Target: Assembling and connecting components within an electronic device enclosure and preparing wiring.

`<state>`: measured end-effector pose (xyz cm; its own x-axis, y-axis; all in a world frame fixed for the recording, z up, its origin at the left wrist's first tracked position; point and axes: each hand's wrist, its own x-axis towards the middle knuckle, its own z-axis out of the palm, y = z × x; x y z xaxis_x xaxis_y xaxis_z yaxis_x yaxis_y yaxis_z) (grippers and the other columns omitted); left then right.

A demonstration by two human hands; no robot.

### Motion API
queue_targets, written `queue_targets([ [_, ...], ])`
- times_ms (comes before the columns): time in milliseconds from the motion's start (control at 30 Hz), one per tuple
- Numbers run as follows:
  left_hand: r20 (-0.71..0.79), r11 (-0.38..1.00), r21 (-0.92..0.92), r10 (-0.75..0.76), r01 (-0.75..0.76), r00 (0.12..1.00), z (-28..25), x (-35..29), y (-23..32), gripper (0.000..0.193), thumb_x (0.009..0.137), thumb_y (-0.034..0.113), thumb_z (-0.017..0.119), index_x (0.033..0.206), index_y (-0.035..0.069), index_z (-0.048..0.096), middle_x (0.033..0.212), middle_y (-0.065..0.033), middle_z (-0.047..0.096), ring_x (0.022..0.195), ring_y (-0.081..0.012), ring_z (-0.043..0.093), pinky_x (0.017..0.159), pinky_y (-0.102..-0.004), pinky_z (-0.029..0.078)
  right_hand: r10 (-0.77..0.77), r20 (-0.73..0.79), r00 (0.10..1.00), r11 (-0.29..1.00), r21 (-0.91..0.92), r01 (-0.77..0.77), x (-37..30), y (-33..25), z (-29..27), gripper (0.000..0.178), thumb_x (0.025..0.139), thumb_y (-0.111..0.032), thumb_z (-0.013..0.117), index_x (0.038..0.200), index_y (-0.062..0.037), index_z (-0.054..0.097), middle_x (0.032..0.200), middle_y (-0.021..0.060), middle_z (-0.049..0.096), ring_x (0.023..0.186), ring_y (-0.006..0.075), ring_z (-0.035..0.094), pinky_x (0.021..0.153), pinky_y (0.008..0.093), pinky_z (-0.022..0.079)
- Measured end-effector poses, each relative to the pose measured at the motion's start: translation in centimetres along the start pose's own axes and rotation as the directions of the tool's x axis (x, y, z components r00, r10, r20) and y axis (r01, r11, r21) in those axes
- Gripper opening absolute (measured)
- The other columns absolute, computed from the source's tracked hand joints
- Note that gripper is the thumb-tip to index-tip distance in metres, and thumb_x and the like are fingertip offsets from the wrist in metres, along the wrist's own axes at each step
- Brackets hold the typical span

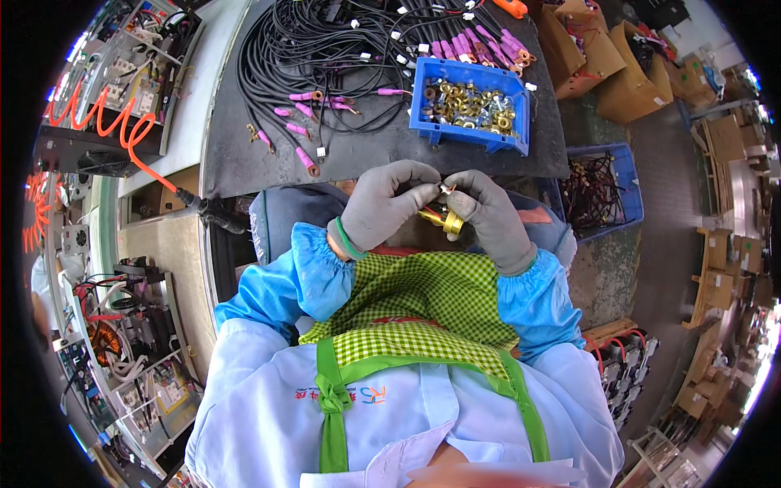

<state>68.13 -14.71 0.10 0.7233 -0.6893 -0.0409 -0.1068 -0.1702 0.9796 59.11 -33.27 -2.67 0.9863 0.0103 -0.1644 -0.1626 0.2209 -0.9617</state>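
In front of my lap, both gloved hands meet near the table's front edge. My right hand [486, 213] is closed, with a round yellow brass fitting [453, 221] under its curled fingers. Between the fingertips of both hands shows a small shiny metal piece [446, 189], too small to name. My left hand [386, 203] is closed in a pinch beside it; its fingers partly hide what they grip. Just beyond the hands, a blue bin [469, 137] on the table holds many brass and silver nuts and bolts [472, 102].
Black cables [285, 73] with purple sleeves and copper lugs spread over the dark tabletop [224, 154]. A blue crate [633, 183] of wires stands right of the table. Cardboard boxes [630, 81] sit at the far right. An orange coiled hose [134, 134] hangs at the left beside equipment racks.
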Motion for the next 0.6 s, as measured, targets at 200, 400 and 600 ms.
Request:
queue_targets([
  [200,0.029,0.999,-0.012,-0.030,0.031,0.999,0.1,0.0,-0.6,0.024,0.093,0.011,0.063,0.112,-0.004,0.063,0.097,-0.0052,0.068,0.090,-0.0099,0.062,0.081,-0.0260,0.050,0.029,-0.007,1.000,1.000,-0.010,-0.029,0.0,0.1,-0.1,0.045,0.091,-0.038,0.067,0.111,0.0010,0.056,0.097,0.0024,0.059,0.089,0.0070,0.054,0.078,0.0235,0.047],
  [400,0.068,0.999,-0.033,0.002,0.000,0.998,0.2,0.0,-0.9,0.023,0.094,0.008,0.060,0.113,-0.005,0.063,0.099,-0.0054,0.068,0.091,-0.0104,0.061,0.081,-0.0262,0.051,0.107,-0.029,0.994,0.990,0.093,-0.104,-0.4,-1.0,0.5,0.047,0.092,-0.039,0.067,0.113,0.0023,0.055,0.098,0.0027,0.059,0.088,0.0074,0.055,0.077,0.0238,0.048],
  [600,0.050,0.997,0.045,0.060,-0.062,0.997,0.4,0.2,-0.6,0.022,0.092,0.006,0.061,0.112,-0.003,0.060,0.097,-0.0066,0.066,0.090,-0.0116,0.060,0.080,-0.0274,0.051,0.089,0.027,0.996,0.994,0.060,-0.090,-0.4,-0.5,0.5,0.042,0.095,-0.035,0.062,0.116,0.0008,0.056,0.097,0.0022,0.059,0.083,0.0063,0.056,0.063,0.0225,0.053],
])
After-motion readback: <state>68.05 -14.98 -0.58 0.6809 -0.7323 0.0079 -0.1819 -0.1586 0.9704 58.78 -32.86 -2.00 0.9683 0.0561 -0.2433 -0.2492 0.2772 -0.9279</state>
